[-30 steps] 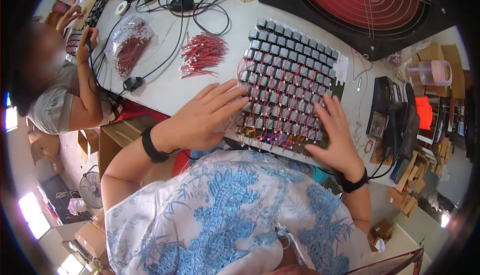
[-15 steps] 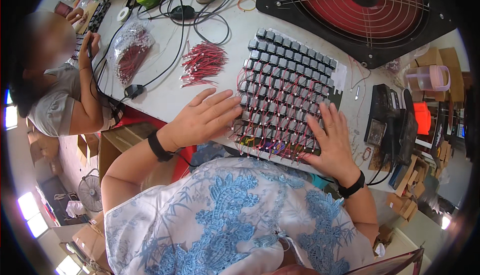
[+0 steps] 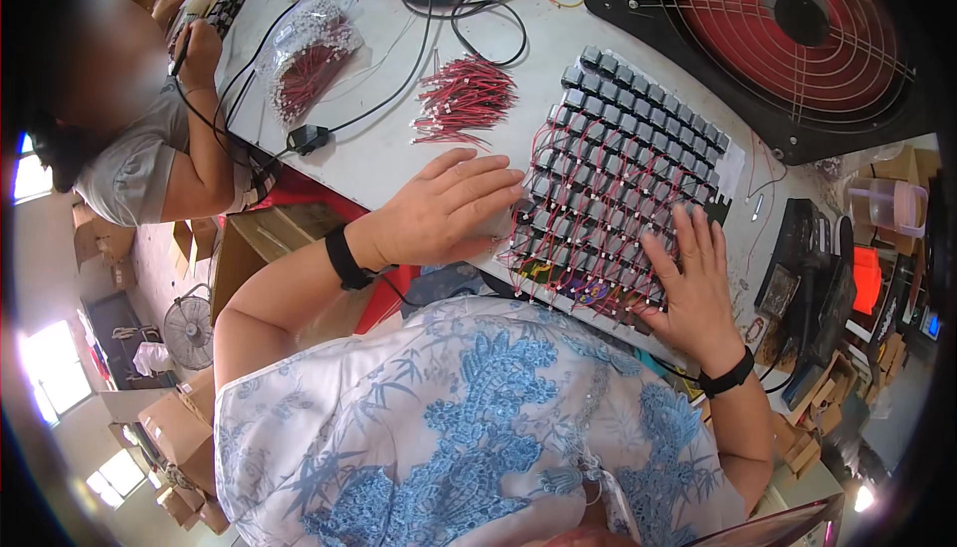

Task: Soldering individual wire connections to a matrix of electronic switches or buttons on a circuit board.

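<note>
A board packed with rows of small grey-and-black square modules (image 3: 650,114) lies on the white table. Thin red wires with white plug ends trail over its nearer rows. My left hand (image 3: 439,213) is at the board's left edge, fingers stretched out and thumb side hidden; whether it touches is hard to tell. Over the board's right edge spreads my right hand (image 3: 693,288), its fingertips resting on or just above the modules. Neither hand visibly grips anything. Left of the board is a loose pile of red wires with white connectors (image 3: 467,99).
A clear bag of similar wires (image 3: 314,59) lies farther left, among black cables with an inline switch box (image 3: 307,138). A caged red fan (image 3: 788,39) fills the far right. Near the right edge sits a black device (image 3: 802,258). Another person (image 3: 150,138) works at the left.
The whole view has shifted, with the tabletop things now farther right. Both hands stay at the board's two sides with little visible change in pose.
</note>
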Motion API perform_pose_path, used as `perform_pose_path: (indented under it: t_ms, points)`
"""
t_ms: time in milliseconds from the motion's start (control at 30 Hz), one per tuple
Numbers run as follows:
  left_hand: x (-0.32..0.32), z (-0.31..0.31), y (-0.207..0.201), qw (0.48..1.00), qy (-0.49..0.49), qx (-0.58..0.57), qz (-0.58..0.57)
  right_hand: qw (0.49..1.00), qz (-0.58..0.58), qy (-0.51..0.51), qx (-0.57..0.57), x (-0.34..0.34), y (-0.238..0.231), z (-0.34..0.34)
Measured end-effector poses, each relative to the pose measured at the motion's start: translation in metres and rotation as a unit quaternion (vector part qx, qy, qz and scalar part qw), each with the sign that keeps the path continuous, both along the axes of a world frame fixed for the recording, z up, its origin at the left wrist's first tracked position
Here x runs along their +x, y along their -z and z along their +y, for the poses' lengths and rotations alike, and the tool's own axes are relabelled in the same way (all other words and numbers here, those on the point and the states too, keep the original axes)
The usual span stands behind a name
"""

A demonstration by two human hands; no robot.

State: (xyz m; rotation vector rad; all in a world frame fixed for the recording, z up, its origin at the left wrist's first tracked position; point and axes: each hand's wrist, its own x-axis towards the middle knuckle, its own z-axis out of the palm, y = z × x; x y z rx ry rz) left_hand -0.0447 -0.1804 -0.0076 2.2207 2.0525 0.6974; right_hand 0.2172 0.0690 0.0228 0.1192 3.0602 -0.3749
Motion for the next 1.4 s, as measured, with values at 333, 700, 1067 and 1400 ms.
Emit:
perform_pose_path:
  t_ms: [333, 700, 1067, 1400]
  points:
    - [0.002, 0.023, -0.009, 0.994, 0.087, -0.041, -0.049, 0.997, -0.032, -0.049, -0.053, -0.023, -0.008, 0.005]
    - [0.028, 0.057, -0.02, 0.989, 0.088, -0.115, -0.04, 0.994, -0.042, -0.096, -0.033, -0.041, -0.013, 0.004]
    - [0.03, 0.065, -0.018, 0.987, 0.096, -0.122, -0.042, 0.983, -0.027, -0.172, -0.058, -0.05, -0.004, 0.014]
    - [0.041, 0.062, -0.011, 0.99, 0.063, -0.11, -0.061, 0.983, 0.007, -0.165, -0.081, -0.052, 0.004, 0.009]
